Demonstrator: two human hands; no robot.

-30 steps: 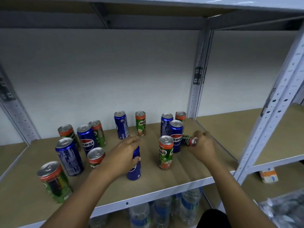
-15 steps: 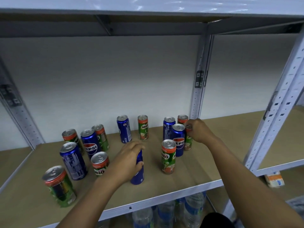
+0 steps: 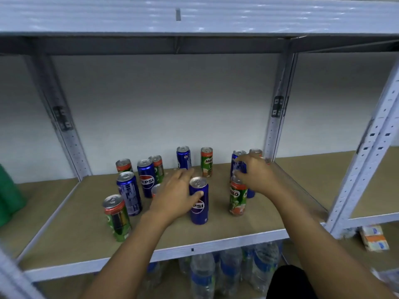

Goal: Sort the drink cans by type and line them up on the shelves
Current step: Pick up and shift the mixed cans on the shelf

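Blue Pepsi can [image 3: 198, 201] stands upright at the shelf's [image 3: 216, 244] front, the left hand [image 3: 176, 196] beside it with its thumb laid on the can's side and its fingers stretched loosely past, not wrapped round. To that hand's right, the right hand [image 3: 257, 175] reaches forward, fingers half spread and curved over the tops of a Milo can [image 3: 237, 198] and a blue can [image 3: 237, 164] behind; a firm grip cannot be told. Both forearms reach in from below.

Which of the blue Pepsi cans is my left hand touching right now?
The front Pepsi can, nearest the shelf edge; your left hand has its thumb on it. The others stand untouched further back.
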